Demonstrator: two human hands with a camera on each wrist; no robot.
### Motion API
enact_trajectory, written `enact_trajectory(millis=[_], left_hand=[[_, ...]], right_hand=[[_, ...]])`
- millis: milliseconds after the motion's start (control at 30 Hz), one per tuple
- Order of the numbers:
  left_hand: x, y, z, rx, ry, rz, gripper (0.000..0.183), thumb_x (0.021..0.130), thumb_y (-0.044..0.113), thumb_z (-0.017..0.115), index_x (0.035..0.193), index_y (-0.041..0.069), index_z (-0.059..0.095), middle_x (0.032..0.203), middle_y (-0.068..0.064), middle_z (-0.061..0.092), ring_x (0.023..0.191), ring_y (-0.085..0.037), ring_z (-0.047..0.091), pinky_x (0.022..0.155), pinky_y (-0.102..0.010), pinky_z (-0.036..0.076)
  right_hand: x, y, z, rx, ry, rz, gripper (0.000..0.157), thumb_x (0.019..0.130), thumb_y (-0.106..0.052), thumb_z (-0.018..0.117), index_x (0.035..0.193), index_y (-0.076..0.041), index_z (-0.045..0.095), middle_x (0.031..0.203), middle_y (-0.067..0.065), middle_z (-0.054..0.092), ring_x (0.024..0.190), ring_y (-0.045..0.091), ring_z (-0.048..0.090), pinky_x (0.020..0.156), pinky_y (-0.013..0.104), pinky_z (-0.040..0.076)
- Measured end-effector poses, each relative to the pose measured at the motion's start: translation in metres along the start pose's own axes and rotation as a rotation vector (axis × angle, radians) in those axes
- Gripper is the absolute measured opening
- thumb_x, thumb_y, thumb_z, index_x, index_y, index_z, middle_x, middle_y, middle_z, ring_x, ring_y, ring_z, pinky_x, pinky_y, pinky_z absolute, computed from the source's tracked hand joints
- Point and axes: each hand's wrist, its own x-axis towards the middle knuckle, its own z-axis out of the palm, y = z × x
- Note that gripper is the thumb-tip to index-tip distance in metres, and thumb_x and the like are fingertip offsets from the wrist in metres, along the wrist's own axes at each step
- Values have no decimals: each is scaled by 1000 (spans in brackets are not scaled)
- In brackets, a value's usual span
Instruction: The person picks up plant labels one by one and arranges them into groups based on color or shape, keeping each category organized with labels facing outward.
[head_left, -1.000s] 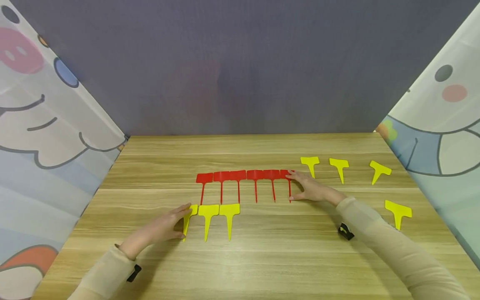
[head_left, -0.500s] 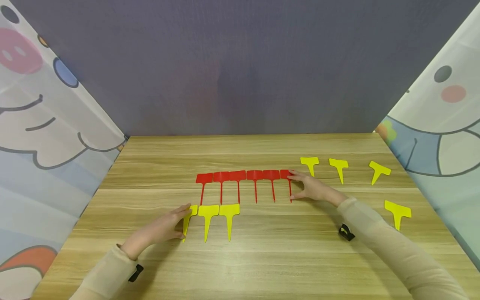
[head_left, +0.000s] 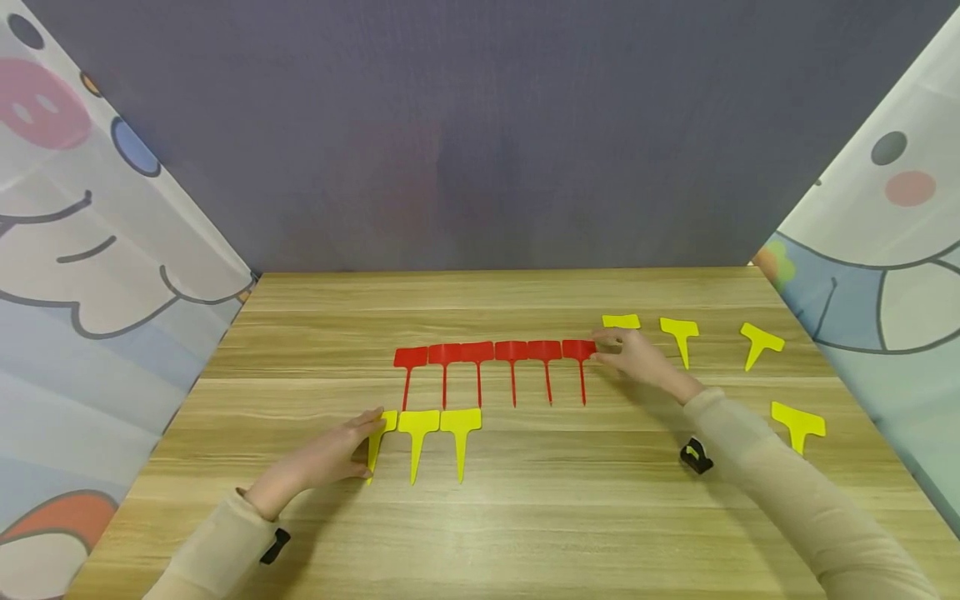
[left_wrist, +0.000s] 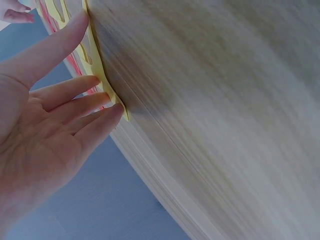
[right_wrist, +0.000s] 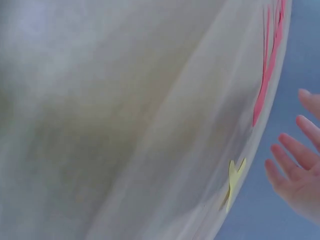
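Several red T-shaped plant labels (head_left: 512, 350) lie in a row, heads side by side and thin stems toward me. Below the row's left end are three yellow T-shaped plant labels (head_left: 418, 421). My left hand (head_left: 322, 462) rests on the leftmost yellow label (head_left: 388, 422), fingertips at its head and thumb by its pointed tip. Those fingers (left_wrist: 65, 92) look nearly straight in the left wrist view. Just right of the rightmost red label (head_left: 576, 348) is my right hand (head_left: 637, 360), overlapping a yellow label (head_left: 621, 321). In the right wrist view its fingers (right_wrist: 295, 150) are spread, holding nothing.
More yellow labels lie to the right: one (head_left: 680, 330) beside my right hand, a tilted one (head_left: 761, 339), and another (head_left: 797, 418) beyond the right sleeve. A grey panel (head_left: 480, 142) stands along the wooden table's (head_left: 525, 533) back edge, with printed cloths (head_left: 900, 250) at both sides.
My right hand has come off the rightmost red label and moved slightly up and right, now covering the stem of a yellow label. My left hand stays in place.
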Motion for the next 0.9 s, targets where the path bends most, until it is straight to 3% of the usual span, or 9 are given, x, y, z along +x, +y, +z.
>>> enact_trajectory(millis=[67, 133, 233, 300, 333, 900], left_hand=[[0, 0, 0, -4, 1, 1, 67, 68, 11, 73, 123, -13, 43, 136, -27, 30, 119, -41, 36, 91, -48, 38], [-1, 1, 0, -12, 2, 0, 67, 68, 10, 73, 123, -13, 43, 136, -27, 30, 119, -41, 36, 91, -48, 38], [-1, 1, 0, -22, 3, -3, 67, 69, 10, 73, 123, -13, 42, 136, -27, 30, 119, -41, 35, 92, -48, 37], [0, 1, 1, -24, 3, -5, 67, 69, 10, 73, 123, -13, 42, 136, -27, 30, 120, -41, 35, 92, -48, 37], [0, 1, 1, -25, 2, -6, 67, 69, 10, 73, 124, -13, 42, 136, -27, 30, 120, -41, 35, 92, -48, 37], [0, 0, 1, -26, -1, 0, 67, 68, 11, 74, 123, -12, 42, 136, -28, 30, 119, -42, 36, 91, -49, 37]], right_hand=[[2, 1, -4, -14, 25, 17, 34, 82, -11, 61, 111, 6, 57, 114, 28, 53, 53, 18, 47, 46, 27, 38], [4, 3, -8, -45, 54, 37, 33, 82, -11, 60, 111, 5, 58, 113, 26, 54, 54, 21, 50, 53, 29, 45], [7, 7, -14, -40, 79, 89, 34, 84, -12, 59, 113, 5, 57, 113, 25, 55, 81, 35, 58, 70, 43, 49], [9, 10, -17, -29, 101, 104, 34, 84, -11, 60, 113, 7, 56, 113, 25, 55, 103, 41, 50, 84, 49, 44], [10, 11, -19, -14, 105, 115, 34, 84, -10, 60, 113, 7, 55, 113, 26, 55, 105, 42, 49, 86, 49, 42], [20, 37, -30, 36, 87, 228, 40, 87, -17, 56, 120, 5, 50, 123, 28, 46, 110, 45, 42, 87, 53, 40]])
